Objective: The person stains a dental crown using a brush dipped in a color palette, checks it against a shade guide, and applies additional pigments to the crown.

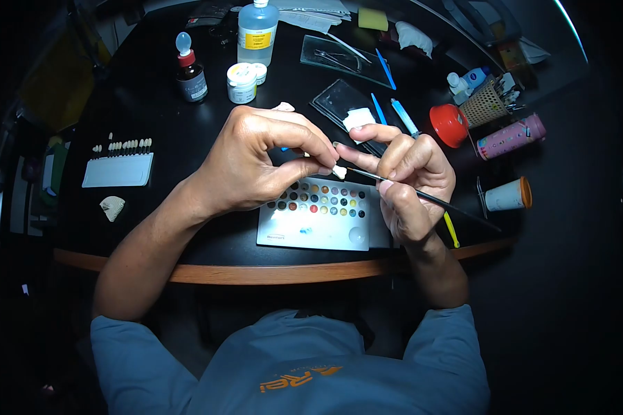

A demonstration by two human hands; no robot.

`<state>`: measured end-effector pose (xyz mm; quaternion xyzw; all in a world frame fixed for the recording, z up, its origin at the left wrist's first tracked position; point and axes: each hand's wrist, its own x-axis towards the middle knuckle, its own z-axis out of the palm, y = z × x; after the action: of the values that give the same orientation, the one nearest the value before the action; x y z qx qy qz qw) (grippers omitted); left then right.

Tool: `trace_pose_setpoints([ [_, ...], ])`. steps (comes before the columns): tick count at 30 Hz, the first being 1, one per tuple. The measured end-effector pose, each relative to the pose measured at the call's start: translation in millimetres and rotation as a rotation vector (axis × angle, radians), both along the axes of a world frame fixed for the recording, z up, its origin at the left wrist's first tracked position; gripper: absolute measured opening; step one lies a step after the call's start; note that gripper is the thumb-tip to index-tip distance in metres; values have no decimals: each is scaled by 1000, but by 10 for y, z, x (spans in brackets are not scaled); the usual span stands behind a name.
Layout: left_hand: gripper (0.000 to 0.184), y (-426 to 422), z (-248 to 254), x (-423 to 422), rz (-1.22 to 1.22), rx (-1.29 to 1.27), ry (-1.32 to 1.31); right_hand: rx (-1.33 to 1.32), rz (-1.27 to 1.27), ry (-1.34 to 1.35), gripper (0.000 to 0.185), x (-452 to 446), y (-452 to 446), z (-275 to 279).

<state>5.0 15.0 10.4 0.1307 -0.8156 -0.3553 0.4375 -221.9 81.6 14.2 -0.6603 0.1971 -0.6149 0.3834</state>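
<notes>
My left hand (263, 155) is closed, thumb and forefinger pinching a small white tooth-shaped piece (339, 171). My right hand (417, 176) grips a thin dark-handled paintbrush (439, 201) between thumb and fingers, its index finger stretched toward the left fingertips. The brush tip points left and lies at or very near the white piece; whether they touch is too small to tell. Beneath both hands lies a white palette (318, 238) with rows of small coloured paint pans, partly covered by my left hand. A blue smear marks its lower part.
Left stands a tooth shade guide (118, 171). Behind are a dropper bottle (192, 83), white jars (241, 86) and a large clear bottle (257, 52). At right are a red bowl (448, 125), a pink cylinder (511, 137) and a white cup (508, 196). A wooden edge (291, 274) borders the table.
</notes>
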Motion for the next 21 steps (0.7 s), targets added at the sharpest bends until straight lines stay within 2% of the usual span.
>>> trace_pose_setpoints([
  [5, 17, 0, -4, 6, 4, -21, 8, -23, -25, 28, 8, 14, 16, -1],
  [8, 18, -4, -3, 9, -9, -20, 18, -83, -29, 142, 10, -18, 1, -12],
  [11, 18, -5, 1, 6, -12, -23, 18, -65, -61, 73, 10, 27, 3, -28],
  [21, 18, -17, -7, 13, -25, -27, 11, -101, -39, 122, 11, 0, -6, -24],
])
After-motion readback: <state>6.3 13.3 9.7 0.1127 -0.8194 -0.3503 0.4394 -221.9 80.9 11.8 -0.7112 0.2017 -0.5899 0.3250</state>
